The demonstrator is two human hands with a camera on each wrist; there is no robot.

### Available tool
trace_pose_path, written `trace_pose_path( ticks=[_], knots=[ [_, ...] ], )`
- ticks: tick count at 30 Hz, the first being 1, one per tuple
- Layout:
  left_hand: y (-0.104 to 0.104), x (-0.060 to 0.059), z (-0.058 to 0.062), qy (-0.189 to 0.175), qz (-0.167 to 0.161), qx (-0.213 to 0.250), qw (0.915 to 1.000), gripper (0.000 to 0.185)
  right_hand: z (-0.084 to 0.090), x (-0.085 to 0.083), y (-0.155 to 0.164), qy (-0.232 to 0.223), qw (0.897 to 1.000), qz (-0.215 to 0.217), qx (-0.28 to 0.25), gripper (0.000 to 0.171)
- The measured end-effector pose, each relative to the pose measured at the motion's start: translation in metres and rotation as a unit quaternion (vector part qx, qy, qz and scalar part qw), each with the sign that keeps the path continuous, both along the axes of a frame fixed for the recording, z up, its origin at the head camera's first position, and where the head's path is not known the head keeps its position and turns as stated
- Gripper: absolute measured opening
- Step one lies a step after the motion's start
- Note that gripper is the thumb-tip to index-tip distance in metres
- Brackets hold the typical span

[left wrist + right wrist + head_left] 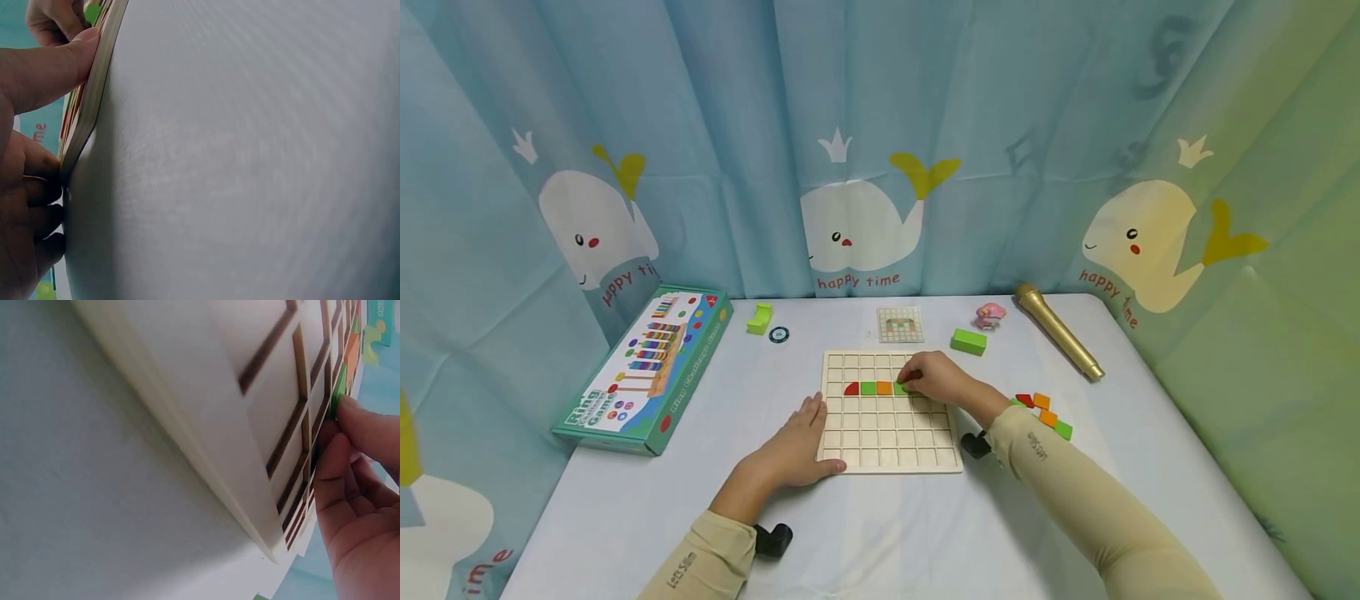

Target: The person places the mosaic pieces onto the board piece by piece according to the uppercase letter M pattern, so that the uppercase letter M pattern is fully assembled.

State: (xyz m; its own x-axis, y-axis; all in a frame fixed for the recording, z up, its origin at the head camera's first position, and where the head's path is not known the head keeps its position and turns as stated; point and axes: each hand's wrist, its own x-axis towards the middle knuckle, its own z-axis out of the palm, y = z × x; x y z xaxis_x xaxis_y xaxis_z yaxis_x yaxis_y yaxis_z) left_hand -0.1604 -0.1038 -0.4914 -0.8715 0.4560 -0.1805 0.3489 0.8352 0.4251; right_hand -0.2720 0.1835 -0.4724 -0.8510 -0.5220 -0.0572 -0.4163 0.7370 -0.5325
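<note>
Beige-sleeved on both arms, working over a pale wooden grid board [887, 433] lying flat on a white surface [647, 508]. Pinching a green tile [901, 389] between thumb and fingertips of the right hand [938, 377], holding it at the board, at the right end of a short row. Partly hiding that tile under the fingers, so not showing its full shape. Lining up, from left to right before it, a red tile [852, 388] with a rounded corner, a green square [868, 388] and an orange square [883, 388], nearer the board's far edge than its near one.

Resting the left hand [797, 446] at the near left corner of the board, laying the thumb on the near edge, stretching the fingers along the left side and spreading the thumb well away from them.

Having loose red, orange and green tiles [1048, 417] to the right of the board, just beside the right forearm, and partly covering one green piece with the right sleeve [1075, 492].

Facing, beyond the board, a small gridded card [900, 335], a green block [968, 342], a pink figurine [990, 315] and a slanting gold microphone [1062, 333]. Seeing, toward the left, a notched lime-green piece [760, 318], a dark disc [778, 335] and a box [643, 367] lettered "Ring Challenge Game". Looking toward a light blue curtain [715, 150] printed with white whales [861, 225].
</note>
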Motion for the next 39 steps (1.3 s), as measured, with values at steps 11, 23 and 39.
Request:
trace_pose_path(
  ticks=[11,23,39],
  knots=[
    [-0.001,0.000,-0.001,-0.003,-0.001,-0.002,1.0000,0.102,0.001,0.009,0.002,0.010,1.000,-0.012,-0.021,0.010],
    [-0.001,0.001,0.000,0.001,-0.001,0.012,0.9999,0.101,0.010,0.019,0.038,0.034,0.996,-0.059,-0.049,0.010],
    [-0.001,0.000,-0.001,-0.004,0.000,0.016,0.9999,0.102,0.024,0.037,0.103,0.039,0.993,-0.106,-0.032,0.011]
  ],
)
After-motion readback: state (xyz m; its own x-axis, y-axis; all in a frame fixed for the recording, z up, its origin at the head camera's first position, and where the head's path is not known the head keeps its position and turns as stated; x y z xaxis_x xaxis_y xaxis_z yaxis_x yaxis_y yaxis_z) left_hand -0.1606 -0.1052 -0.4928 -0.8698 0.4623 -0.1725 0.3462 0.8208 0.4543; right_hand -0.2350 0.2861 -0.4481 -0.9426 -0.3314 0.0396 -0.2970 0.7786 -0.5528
